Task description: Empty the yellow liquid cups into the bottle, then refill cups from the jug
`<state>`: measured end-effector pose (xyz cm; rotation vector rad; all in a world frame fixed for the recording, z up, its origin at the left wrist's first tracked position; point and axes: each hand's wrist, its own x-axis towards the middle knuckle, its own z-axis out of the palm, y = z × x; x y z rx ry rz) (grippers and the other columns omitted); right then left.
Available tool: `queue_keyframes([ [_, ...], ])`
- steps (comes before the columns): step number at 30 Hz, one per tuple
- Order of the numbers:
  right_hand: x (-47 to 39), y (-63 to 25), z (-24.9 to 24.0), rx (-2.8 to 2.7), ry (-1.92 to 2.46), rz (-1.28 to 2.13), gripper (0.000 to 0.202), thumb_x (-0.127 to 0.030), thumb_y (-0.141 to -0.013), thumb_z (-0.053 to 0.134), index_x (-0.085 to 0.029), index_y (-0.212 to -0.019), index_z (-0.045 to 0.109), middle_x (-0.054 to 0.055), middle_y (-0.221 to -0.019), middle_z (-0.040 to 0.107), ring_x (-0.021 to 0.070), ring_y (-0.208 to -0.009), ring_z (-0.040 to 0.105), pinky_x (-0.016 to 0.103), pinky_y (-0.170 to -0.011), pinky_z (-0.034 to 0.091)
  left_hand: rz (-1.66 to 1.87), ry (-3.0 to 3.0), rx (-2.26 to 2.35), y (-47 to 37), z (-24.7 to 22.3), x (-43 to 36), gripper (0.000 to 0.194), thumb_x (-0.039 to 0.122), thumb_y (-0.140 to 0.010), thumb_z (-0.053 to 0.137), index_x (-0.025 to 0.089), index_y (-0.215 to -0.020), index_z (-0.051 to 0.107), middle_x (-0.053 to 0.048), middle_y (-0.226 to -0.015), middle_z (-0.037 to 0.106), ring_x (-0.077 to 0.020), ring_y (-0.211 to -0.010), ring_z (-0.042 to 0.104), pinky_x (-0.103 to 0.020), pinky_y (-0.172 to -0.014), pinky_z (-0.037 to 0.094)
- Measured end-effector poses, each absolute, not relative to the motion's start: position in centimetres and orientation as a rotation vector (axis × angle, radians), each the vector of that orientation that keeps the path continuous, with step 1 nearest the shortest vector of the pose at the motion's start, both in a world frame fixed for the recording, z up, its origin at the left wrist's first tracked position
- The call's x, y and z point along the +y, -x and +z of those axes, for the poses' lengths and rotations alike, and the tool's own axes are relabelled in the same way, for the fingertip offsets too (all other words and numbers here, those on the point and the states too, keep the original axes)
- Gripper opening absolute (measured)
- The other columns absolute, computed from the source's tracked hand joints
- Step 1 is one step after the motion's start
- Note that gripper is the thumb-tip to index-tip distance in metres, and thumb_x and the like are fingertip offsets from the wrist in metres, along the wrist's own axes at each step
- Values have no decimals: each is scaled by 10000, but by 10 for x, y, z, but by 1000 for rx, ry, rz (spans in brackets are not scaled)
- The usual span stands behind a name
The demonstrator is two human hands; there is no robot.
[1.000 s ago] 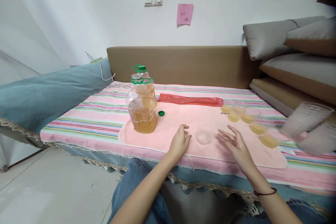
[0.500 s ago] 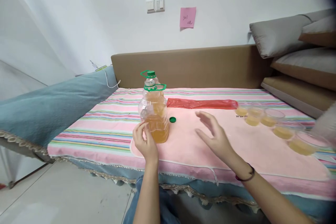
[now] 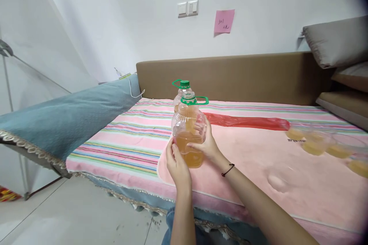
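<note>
Between my two hands stands a clear plastic bottle (image 3: 188, 149), uncapped, with a green ring handle at its neck and yellow liquid filling roughly its lower half. My left hand (image 3: 178, 170) presses its fingers to the lower left side. From the right, my right hand (image 3: 209, 143) wraps the bottle, thumb in front and fingers behind. Whether the base touches the mat is hard to tell. Just behind it is a second bottle (image 3: 184, 83) with a green cap, mostly hidden.
Several clear bowls of yellow liquid (image 3: 313, 147) line the pink mat (image 3: 244, 160) at right. A clear, colourless bowl-like shape (image 3: 277, 182) lies nearer. A red plastic bag (image 3: 244, 121) stretches across behind. Cushions (image 3: 336, 42) are stacked far right.
My right hand has come in from the right and closed on the open bottle; my left hand has closed on it too. The view has swung left. The loose green cap is now hidden.
</note>
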<state>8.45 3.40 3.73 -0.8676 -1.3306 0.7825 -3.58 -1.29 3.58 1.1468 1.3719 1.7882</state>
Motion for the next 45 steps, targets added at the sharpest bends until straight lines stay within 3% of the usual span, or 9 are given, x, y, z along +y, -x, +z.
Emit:
queue_keyframes([
  [4, 37, -77, 31, -1292, 843, 687, 1301, -442, -557, 909, -280, -1535, 66, 144, -1372, 495, 294, -1293, 506, 501, -1110, 393, 1796, -1111, 1376, 32, 37, -17, 380, 404, -973, 413, 223, -1270, 567, -81, -1358, 601, -210, -1296, 528, -342, -1065, 439],
  [15, -12, -99, 67, -1219, 782, 638, 1277, -466, -554, 907, -298, -1528, 98, 118, -1235, 584, 302, -1178, 584, 530, -1050, 457, 1849, -1257, 1112, 33, 40, -18, 444, 524, -947, 429, 197, -1165, 635, -96, -1248, 662, -222, -1210, 591, -362, -1052, 456],
  [19, -60, -134, 89, -1248, 820, 635, 1221, -522, -617, 857, -329, -1544, 86, 123, -1258, 593, 319, -1165, 605, 551, -1024, 480, 1674, -1404, 726, 25, 44, -23, 578, 650, -827, 576, 208, -1195, 635, -116, -1278, 658, -264, -1221, 595, -389, -1050, 468],
  [24, -139, -188, 96, -1295, 912, 616, 1152, -589, -644, 817, -372, -1545, 134, 119, -1267, 608, 332, -1170, 618, 542, -982, 518, 1234, -1396, 385, -6, 43, -50, 896, 748, -518, 762, 219, -1228, 619, -159, -1280, 649, -328, -1146, 634, -418, -940, 533],
  [28, -208, -236, 78, -1270, 1064, 633, 1055, -622, -660, 785, -376, -1531, 243, 135, -1273, 642, 346, -1125, 662, 505, -910, 570, 782, -1424, 282, -39, 45, -90, 1205, 588, -381, 906, 289, -1437, 408, -158, -1364, 582, -292, -1018, 676, -389, -853, 555],
  [31, -259, -265, 59, -1239, 1217, 596, 947, -649, -699, 730, -368, -1511, 331, 153, -1374, 600, 363, -1223, 608, 495, -947, 558, 546, -1398, 122, -67, 46, -121, 1349, 364, -299, 983, 324, -1474, 322, -147, -1452, 498, -324, -1152, 621, -445, -990, 497],
  [36, -327, -295, 40, -1150, 1410, 704, 974, -674, -724, 671, -360, -1546, 252, 104, -1487, 515, 367, -1346, 492, 491, -1033, 507, 374, -1275, -104, -111, 37, -162, 1202, 279, -268, 984, 239, -1343, 447, -149, -1433, 506, -378, -1389, 408, -543, -1166, 296],
  [40, -358, -308, 42, -1041, 1523, 834, 1078, -715, -734, 624, -345, -1577, 64, 46, -1620, 306, 354, -1456, 312, 482, -1135, 394, 297, -1117, -182, -136, 26, -188, 1228, 234, -301, 984, 226, -1376, 393, -169, -1453, 476, -374, -1420, 368, -571, -1181, 243],
  [45, -370, -321, 58, -1065, 1629, 894, 1075, -725, -716, 634, -349, -1574, 107, 12, -1659, 186, 344, -1487, 224, 444, -1154, 367, 276, -964, -240, -158, 8, -213, 1148, 187, -339, 980, 221, -1344, 426, -183, -1471, 464, -390, -1443, 325, -595, -1173, 241],
])
